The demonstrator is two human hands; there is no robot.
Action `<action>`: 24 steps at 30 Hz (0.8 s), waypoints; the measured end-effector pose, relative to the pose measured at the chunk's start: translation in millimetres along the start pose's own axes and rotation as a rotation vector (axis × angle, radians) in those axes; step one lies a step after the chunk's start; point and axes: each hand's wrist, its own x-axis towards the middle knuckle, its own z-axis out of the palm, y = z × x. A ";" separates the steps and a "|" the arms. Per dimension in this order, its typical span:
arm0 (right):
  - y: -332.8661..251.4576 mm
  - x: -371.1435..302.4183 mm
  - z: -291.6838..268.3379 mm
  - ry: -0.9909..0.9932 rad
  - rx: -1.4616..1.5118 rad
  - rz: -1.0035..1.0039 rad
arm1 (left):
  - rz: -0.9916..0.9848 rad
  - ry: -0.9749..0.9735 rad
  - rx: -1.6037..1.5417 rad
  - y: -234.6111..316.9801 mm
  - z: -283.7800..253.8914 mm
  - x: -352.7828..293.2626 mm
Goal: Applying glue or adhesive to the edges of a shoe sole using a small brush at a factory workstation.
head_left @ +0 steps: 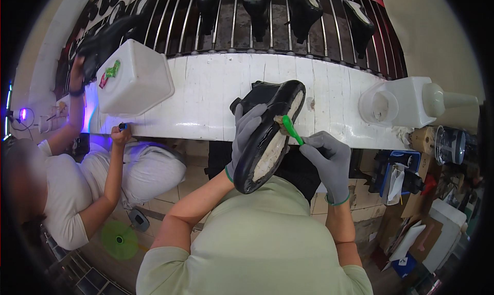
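Observation:
A black shoe (246,161) is tilted over the near edge of the white bench, its pale, sole-less underside turned to the right. My left hand (246,135), in a grey glove, grips the shoe along its left side. In my right hand (328,158), gloved the same way, the fingers close on the handle of a green brush (291,129). The brush's bristles meet the shoe's underside near its middle. Part of the shoe's upper lies behind my left fingers.
Several black shoes (304,12) stand on a rack of metal rods (234,22) beyond the white bench (206,84). A white plastic box (136,79) stands left, a round tub (380,107) with a white container (411,97) right. At left, a co-worker's hand (121,134) holds something dark.

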 end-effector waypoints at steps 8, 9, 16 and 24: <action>-28.6 -11.7 5.7 -0.064 -0.143 -0.270 | 0.055 -0.075 0.074 18.6 -14.5 34.7; -30.9 -13.4 6.0 -0.066 -0.142 -0.275 | 0.087 -0.099 0.132 24.1 -18.0 43.3; -56.1 -21.1 7.0 -0.113 -0.257 -0.381 | 0.076 -0.206 0.139 44.4 -31.8 71.7; -81.0 -8.4 0.8 -0.084 -0.402 -0.575 | -0.155 -0.578 -0.055 61.7 -62.6 101.9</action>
